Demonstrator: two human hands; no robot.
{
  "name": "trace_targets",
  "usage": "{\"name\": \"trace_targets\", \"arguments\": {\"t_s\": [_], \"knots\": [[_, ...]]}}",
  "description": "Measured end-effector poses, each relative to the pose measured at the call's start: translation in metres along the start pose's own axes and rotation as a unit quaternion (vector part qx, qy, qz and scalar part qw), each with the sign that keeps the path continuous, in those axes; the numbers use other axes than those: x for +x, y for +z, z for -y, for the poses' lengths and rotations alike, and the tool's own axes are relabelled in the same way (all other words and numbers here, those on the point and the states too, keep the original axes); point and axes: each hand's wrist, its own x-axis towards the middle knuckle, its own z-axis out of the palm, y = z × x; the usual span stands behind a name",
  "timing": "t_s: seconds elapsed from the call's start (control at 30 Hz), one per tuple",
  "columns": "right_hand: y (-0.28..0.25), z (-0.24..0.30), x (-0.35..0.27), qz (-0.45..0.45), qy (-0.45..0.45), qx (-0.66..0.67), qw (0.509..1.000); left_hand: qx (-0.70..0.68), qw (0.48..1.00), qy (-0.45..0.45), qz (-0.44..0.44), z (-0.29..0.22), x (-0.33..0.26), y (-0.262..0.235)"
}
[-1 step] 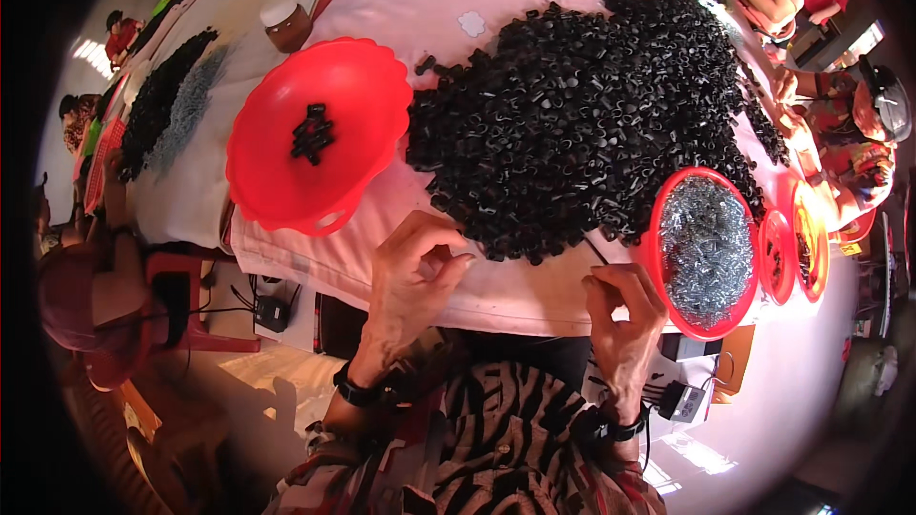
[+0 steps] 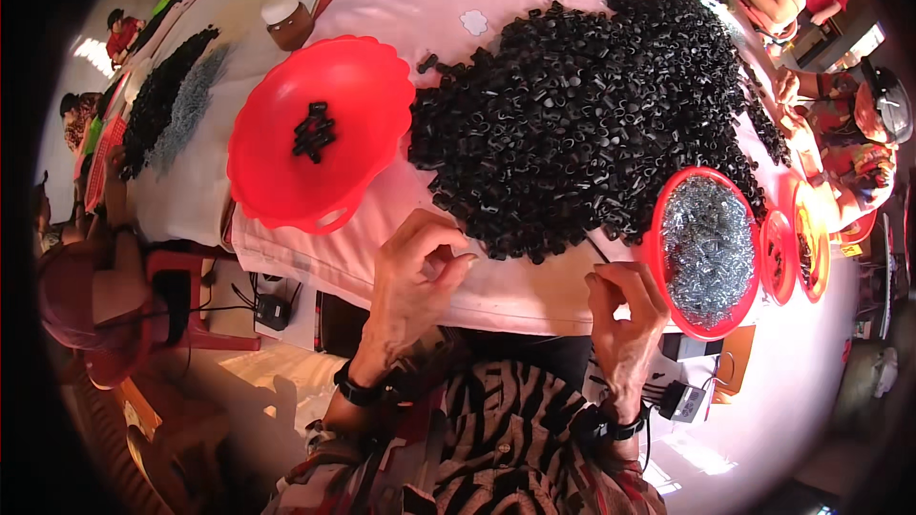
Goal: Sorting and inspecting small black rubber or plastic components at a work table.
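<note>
My left hand (image 2: 412, 277) hovers above the near table edge, thumb and fingertips curled into a pinch. Anything between those fingertips is too small or hidden to make out. My right hand (image 2: 628, 313) makes a similar pinch beside the red bowl of small silvery metal pieces (image 2: 708, 253); its grip is also unclear. Beyond both hands spreads a large pile of small black plastic pieces (image 2: 572, 124), looking like short, hollow clips. Several similar black pieces (image 2: 313, 132) lie in a wide red scalloped basin (image 2: 277, 186), left of the pile.
Pale cloth (image 2: 315, 257) covers the table. A brown jar with a white lid (image 2: 286, 24) stands behind the basin. Smaller bowls (image 2: 777, 257) sit at the right. People work along both sides; one in a dark cap (image 2: 72, 291) is close on the left.
</note>
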Motion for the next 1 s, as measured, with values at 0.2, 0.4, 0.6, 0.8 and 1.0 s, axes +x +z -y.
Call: {"name": "trace_targets", "arguments": {"t_s": [0.2, 0.4, 0.6, 0.8, 1.0], "knots": [[0.007, 0.000, -0.003, 0.042, -0.008, 0.053, 0.998, 0.033, 0.996, 0.017, 0.075, 0.006, -0.007, 0.004], [0.026, 0.000, -0.008, 0.063, -0.002, 0.067, 0.996, 0.122, 0.990, 0.052, 0.054, 0.002, -0.003, 0.022], [0.032, -0.007, -0.002, 0.053, -0.011, 0.067, 0.996, 0.125, 0.990, 0.049, 0.043, 0.011, 0.003, 0.029], [0.010, -0.008, -0.005, 0.010, 0.023, 0.048, 0.999, 0.085, 0.989, 0.117, 0.022, 0.013, 0.007, 0.027], [-0.004, -0.011, -0.010, 0.014, 0.011, 0.020, 1.000, 0.091, 0.991, 0.081, 0.048, 0.011, 0.003, 0.024]]}}
